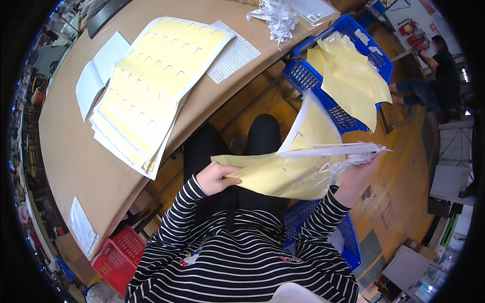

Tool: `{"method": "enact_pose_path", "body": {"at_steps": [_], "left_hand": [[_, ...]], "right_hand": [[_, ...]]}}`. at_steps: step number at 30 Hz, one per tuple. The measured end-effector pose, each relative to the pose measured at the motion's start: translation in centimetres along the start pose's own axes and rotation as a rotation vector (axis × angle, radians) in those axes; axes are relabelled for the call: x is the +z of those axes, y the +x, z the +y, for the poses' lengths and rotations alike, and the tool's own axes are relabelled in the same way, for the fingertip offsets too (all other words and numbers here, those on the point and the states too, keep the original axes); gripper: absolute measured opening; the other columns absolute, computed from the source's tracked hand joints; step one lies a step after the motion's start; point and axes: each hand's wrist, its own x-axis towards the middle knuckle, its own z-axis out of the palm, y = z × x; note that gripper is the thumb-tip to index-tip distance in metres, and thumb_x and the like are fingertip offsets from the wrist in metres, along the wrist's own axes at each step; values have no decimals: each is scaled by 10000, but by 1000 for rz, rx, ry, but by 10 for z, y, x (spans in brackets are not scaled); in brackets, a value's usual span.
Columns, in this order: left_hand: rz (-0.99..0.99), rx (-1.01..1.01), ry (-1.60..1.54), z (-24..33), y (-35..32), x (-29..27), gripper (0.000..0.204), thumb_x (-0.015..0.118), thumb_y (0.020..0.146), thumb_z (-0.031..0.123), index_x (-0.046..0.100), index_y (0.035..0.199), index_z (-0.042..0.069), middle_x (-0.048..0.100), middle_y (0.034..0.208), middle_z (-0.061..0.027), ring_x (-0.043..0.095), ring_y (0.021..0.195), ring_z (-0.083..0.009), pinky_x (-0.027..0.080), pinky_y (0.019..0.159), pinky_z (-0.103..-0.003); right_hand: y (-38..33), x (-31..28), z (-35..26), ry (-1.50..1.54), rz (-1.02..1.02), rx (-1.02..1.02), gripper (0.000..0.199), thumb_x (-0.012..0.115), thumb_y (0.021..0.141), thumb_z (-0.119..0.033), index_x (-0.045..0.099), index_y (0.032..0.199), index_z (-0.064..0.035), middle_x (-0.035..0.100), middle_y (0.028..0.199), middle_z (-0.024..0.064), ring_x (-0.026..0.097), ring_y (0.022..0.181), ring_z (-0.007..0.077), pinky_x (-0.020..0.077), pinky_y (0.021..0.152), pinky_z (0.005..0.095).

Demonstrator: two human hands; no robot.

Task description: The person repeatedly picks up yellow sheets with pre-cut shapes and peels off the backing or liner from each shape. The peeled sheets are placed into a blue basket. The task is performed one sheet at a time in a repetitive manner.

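Note:
Over my lap, my left hand pinches the left end of a pale yellow sheet between thumb and fingers. The sheet has short dark slits and a white edge, and its far corner sticks up. My right hand is closed around a bunch of thin white paper strips at the sheet's right side. One long white strip runs from that hand across the sheet; whether it is still attached cannot be made out. On the table to the left lies a stack of yellow label sheets with white margins.
A blue basket at the far right holds crumpled yellow sheets. Another blue basket stands by my right arm, a red one at lower left. On the table lie an open notebook and white strips. A person sits far right.

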Motion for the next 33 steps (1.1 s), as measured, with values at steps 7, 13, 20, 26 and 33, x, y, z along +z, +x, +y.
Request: {"method": "enact_pose_path", "body": {"at_steps": [7,13,20,26,33], "left_hand": [[36,-15,-86,-11,-16,-20,174,693,857,83,691,984,-35,691,728,-127,630,650,-119,489,635,-265],[-457,-214,-327,0,-19,-29,819,753,820,150,290,1491,70,569,1317,-170,560,1192,-237,443,1001,-319],[-184,-11,-439,37,22,4,653,769,822,131,430,1365,2,602,1237,-104,561,1136,-201,445,993,-348],[284,-153,-623,35,15,-2,369,706,881,140,586,1202,3,664,1078,-60,610,975,-117,501,875,-288],[35,-206,-328,6,-22,-49,398,648,914,125,556,1275,-15,658,1157,-101,596,1038,-149,467,923,-293]], "right_hand": [[37,-39,-54,-93,116,-238,318,425,1036,-315,550,1012,-23,572,950,103,571,868,182,489,791,318],[15,-20,-54,-55,-193,-324,343,506,970,-400,505,999,-58,485,860,75,474,785,162,422,714,319],[-80,42,-1,659,-1116,352,261,690,823,-164,433,864,-142,510,775,26,446,690,182,407,694,379],[-55,26,-21,525,-1065,56,251,620,905,-206,492,1041,-39,511,884,73,469,752,152,409,693,285],[9,-51,-62,89,-76,-121,365,432,1025,-276,501,1195,39,544,1049,122,556,943,214,485,811,318]]}}
